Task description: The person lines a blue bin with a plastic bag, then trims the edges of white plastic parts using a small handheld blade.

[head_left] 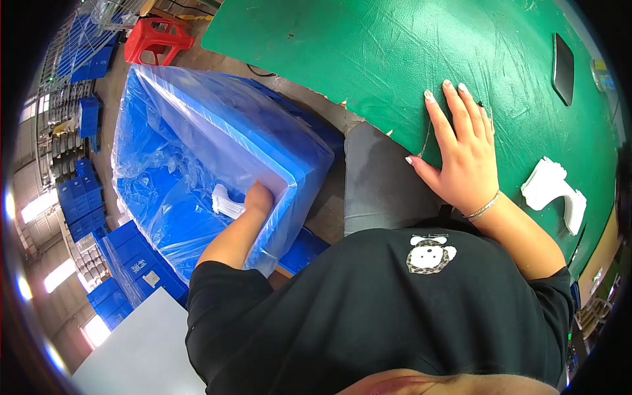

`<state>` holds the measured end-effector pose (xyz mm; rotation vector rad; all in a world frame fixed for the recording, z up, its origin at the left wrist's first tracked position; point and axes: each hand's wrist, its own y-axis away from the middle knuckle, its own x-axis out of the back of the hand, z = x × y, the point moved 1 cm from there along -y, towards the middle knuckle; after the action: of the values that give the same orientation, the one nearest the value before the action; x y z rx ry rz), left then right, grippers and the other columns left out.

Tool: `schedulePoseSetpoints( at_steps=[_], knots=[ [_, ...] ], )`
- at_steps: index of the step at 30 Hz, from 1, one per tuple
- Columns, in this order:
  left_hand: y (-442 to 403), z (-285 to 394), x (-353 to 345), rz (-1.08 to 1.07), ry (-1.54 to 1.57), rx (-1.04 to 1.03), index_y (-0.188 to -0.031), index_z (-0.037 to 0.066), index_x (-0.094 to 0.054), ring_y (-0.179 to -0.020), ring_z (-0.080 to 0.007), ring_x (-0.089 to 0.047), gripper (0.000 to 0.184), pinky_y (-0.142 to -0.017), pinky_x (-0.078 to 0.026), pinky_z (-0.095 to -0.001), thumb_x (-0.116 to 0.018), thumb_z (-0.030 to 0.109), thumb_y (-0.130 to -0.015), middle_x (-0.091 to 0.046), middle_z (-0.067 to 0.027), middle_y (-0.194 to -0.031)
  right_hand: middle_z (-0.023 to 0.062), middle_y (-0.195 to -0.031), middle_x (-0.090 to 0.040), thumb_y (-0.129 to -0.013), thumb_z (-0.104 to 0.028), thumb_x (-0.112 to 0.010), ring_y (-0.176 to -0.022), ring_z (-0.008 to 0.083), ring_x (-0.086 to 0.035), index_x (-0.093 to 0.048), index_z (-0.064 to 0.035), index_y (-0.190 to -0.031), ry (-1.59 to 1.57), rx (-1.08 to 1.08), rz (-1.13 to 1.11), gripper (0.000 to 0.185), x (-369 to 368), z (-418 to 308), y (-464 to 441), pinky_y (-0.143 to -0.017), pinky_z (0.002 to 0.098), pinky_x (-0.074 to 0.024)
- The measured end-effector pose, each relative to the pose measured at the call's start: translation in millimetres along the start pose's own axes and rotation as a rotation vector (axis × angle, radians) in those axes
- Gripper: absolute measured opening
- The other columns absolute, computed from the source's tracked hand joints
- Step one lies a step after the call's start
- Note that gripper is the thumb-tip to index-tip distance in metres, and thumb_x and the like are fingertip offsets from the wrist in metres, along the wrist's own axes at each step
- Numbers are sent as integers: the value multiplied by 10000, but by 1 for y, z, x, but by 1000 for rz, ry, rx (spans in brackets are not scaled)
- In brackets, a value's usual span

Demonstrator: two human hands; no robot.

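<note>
My left hand (259,197) reaches down inside a blue bin (289,164) lined with clear plastic. A bundle of white items (227,202) shows right beside its fingers, which seem closed on it. My right hand (466,155) lies flat on the green table (368,52) with its fingers spread, near the edge. A thin dark string or wire loop shows by its fingers. To the right of that hand, white folded bundles (555,191) rest on the green surface, not touched by it.
A dark phone (563,69) lies at the table's far right. Beyond the bin stands a red stool (157,41). Stacked blue crates (141,260) and a pale grey surface (141,349) are at the lower left. Shelving lines the far left.
</note>
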<state>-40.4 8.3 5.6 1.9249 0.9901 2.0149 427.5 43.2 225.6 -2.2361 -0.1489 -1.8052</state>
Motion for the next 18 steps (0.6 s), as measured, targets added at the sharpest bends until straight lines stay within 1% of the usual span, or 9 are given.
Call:
schedulePoseSetpoints(
  at_steps=[2,3,5,7,9,11,12,18],
  knots=[
    [-18,0,-8,-113,-121,-53,-1126,-9,-610,-1032,-415,-644,352,-901,-507,-485,-390,206,-954,-660,-271,-1086,197,-1466,-390,-705,-367,-772,-1347,396,-369,-452,-96,-1415,3,-6,-11,825,0,-1,0,-1074,540,-320],
    [-27,2,-11,-114,-116,-48,-1126,-9,-610,-1032,-415,-644,352,-901,-507,-485,-390,206,-954,-660,-271,-1086,197,-1466,-390,-705,-367,-772,-1347,396,-369,-452,-96,-1415,2,0,-12,825,0,-1,-1,-1074,540,-320],
    [-45,6,-18,-139,-168,-122,-1115,-14,-623,-1042,-412,-641,356,-911,-504,-480,-406,214,-946,-659,-260,-1105,192,-1467,-391,-702,-368,-773,-1345,393,-371,-455,-103,-1415,3,-12,-9,825,-1,-1,-1,-1073,543,-319],
    [-74,-4,-48,-118,-182,-122,-1117,-3,-632,-1059,-408,-635,362,-915,-500,-480,-422,234,-942,-660,-253,-1108,190,-1467,-391,-699,-367,-774,-1344,392,-372,-456,-106,-1416,4,-13,-17,827,0,-1,-1,-1073,544,-318],
    [-81,4,-42,-89,-199,-130,-1120,7,-642,-1076,-403,-628,368,-918,-496,-481,-437,253,-938,-662,-246,-1111,187,-1467,-392,-696,-366,-775,-1343,391,-374,-457,-109,-1416,9,-22,-17,828,-1,0,-3,-1073,544,-317],
    [-72,13,-35,-40,133,-108,-1130,26,-645,-1060,-396,-636,376,-907,-495,-477,-504,300,-914,-676,-238,-1068,185,-1469,-391,-689,-360,-780,-1343,391,-374,-456,-114,-1419,-3,-24,-26,836,0,-1,-2,-1070,544,-319],
    [-71,15,-33,-45,130,-110,-1130,26,-645,-1060,-396,-636,376,-907,-495,-477,-504,300,-914,-676,-238,-1068,185,-1469,-391,-689,-360,-780,-1343,391,-374,-456,-114,-1419,-4,-28,-29,836,0,-1,-2,-1070,544,-319],
    [-72,34,-18,56,72,-341,-1145,37,-641,-1070,-398,-627,381,-916,-487,-472,-523,311,-907,-671,-240,-1081,187,-1477,-381,-672,-336,-787,-1349,387,-370,-447,-118,-1427,0,-15,-60,856,-1,-4,-4,-1064,545,-324]
  ],
)
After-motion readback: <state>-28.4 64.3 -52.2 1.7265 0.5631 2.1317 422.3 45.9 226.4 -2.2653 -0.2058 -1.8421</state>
